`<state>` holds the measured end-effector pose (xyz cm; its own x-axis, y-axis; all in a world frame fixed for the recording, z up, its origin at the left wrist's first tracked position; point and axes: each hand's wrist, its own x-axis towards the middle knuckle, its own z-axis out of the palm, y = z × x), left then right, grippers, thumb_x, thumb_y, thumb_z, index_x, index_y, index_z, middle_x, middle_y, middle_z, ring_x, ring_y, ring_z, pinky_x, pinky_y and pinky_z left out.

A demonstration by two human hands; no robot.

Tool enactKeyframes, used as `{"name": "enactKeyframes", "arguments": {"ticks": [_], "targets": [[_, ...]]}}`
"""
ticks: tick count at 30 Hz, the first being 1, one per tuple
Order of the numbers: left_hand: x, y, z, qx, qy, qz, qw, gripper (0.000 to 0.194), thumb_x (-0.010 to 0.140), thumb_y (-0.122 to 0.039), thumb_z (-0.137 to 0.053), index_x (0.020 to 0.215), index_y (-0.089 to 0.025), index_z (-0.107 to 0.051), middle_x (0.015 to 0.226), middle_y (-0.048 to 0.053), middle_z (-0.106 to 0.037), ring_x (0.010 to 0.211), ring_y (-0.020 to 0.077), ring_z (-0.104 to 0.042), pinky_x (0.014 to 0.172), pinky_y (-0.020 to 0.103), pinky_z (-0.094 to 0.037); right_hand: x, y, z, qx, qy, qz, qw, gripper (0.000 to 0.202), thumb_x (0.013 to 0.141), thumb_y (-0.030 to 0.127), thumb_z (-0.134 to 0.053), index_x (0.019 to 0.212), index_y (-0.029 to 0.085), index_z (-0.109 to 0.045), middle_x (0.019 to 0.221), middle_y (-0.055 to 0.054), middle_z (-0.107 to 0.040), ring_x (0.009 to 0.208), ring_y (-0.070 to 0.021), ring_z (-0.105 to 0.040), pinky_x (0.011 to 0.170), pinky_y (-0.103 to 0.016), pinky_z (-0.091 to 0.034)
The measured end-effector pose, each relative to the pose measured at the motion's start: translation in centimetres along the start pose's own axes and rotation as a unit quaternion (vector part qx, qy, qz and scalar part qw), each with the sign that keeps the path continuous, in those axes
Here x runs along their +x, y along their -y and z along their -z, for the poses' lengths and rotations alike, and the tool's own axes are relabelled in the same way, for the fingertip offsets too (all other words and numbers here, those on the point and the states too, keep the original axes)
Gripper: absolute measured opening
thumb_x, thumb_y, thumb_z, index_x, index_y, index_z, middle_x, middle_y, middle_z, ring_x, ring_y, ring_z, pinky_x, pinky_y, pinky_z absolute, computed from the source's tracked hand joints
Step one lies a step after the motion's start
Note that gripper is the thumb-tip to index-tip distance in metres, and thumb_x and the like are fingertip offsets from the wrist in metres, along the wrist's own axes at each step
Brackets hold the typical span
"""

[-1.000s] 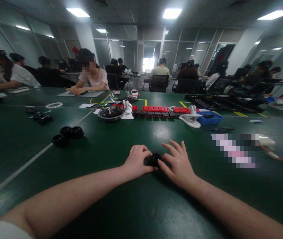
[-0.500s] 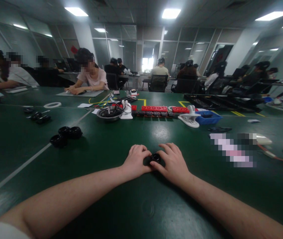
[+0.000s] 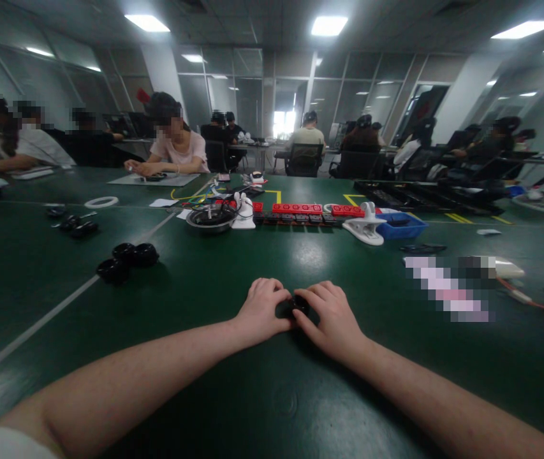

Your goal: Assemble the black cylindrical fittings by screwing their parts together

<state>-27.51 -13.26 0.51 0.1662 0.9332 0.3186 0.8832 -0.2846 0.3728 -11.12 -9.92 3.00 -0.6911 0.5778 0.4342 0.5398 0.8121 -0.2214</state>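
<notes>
Head view: we've got both hands at 1 small black round part (image 3: 300, 305), which sits upright, or near it, low on the green table (image 3: 233, 401), straight ahead of us, btwn our fingertips. Our L hand (image 3: 261, 312) is curled in, thumb & fingers closed on its L side; our R hand (image 3: 331, 319) is likewise clamped on the R side, fingers over the far edge, thumb nearer us. The part's underside is hidden, so we can't tell if it's fully resting on the table. We'd judge it light, stiff, prob. hard plastic, a bit slippery as it's glossy; not very fragile, but a thin rim could chip. Best hold: opp. sides of the outer wall, w/ fingertips off the opening. Well apart to the L are 3 similar black parts (image 3: 145, 255); beyond our hands lie a metal bowl (image 3: 211, 226), red blocks (image 3: 296, 208), a white clip stand (image 3: 367, 228) & a blue tray (image 3: 403, 231).
</notes>
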Motion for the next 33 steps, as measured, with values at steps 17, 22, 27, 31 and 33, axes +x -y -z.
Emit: {"name": "enactKeyframes", "arguments": {"ticks": [17, 22, 27, 31, 33], "targets": [[-0.05, 0.10, 0.04, -0.005, 0.006, 0.000, 1.000, 0.029, 0.062, -0.042, -0.061, 0.081, -0.020, -0.056, 0.089, 0.002, -0.046, 0.087, 0.0197, -0.040, 0.081, 0.036, -0.034, -0.08, -0.02, 0.01, -0.002, 0.012, 0.005, 1.000, 0.027, 0.078, 0.028, -0.045, 0.100, 0.015, -0.054, 0.083, -0.007, -0.055, 0.081, -0.0200, -0.045, 0.072, -0.035, -0.036], [-0.02, 0.07, 0.07, -0.007, 0.008, 0.000, 1.000, 0.029, 0.062, -0.042, -0.061, 0.082, -0.020, -0.056, 0.089, 0.002, -0.046, 0.088, 0.0199, -0.041, 0.082, 0.036, -0.034, -0.09, -0.08, 0.02, 0.002, 0.019, 0.004, 1.000, 0.028, 0.078, 0.028, -0.045, 0.101, 0.015, -0.054, 0.085, -0.007, -0.055, 0.082, -0.0200, -0.045, 0.073, -0.035, -0.036], [0.07, 0.05, 0.03, -0.010, 0.005, -0.001, 1.000, 0.031, 0.061, -0.042, -0.061, 0.083, -0.021, -0.056, 0.090, 0.002, -0.047, 0.088, 0.0200, -0.041, 0.082, 0.036, -0.034, -0.03, -0.08, 0.16, 0.003, 0.024, 0.003, 1.000, 0.028, 0.078, 0.027, -0.045, 0.101, 0.015, -0.054, 0.086, -0.008, -0.055, 0.083, -0.0204, -0.045, 0.074, -0.036, -0.036], [0.04, 0.07, 0.07, -0.017, 0.010, -0.003, 1.000, 0.028, 0.062, -0.040, -0.061, 0.082, -0.020, -0.058, 0.090, 0.002, -0.048, 0.089, 0.0197, -0.041, 0.082, 0.035, -0.034, -0.12, 0.01, 0.11, 0.002, 0.022, 0.003, 1.000, 0.028, 0.078, 0.027, -0.045, 0.101, 0.014, -0.054, 0.086, -0.008, -0.056, 0.084, -0.0207, -0.044, 0.074, -0.036, -0.035], [0.02, 0.08, 0.09, -0.020, 0.014, -0.002, 1.000, 0.026, 0.062, -0.039, -0.061, 0.081, -0.020, -0.058, 0.091, 0.002, -0.048, 0.089, 0.0194, -0.042, 0.082, 0.035, -0.034, -0.14, 0.05, 0.09, 0.004, 0.020, 0.003, 1.000, 0.027, 0.077, 0.026, -0.045, 0.100, 0.015, -0.054, 0.086, -0.007, -0.056, 0.085, -0.0209, -0.044, 0.075, -0.037, -0.035]]}}
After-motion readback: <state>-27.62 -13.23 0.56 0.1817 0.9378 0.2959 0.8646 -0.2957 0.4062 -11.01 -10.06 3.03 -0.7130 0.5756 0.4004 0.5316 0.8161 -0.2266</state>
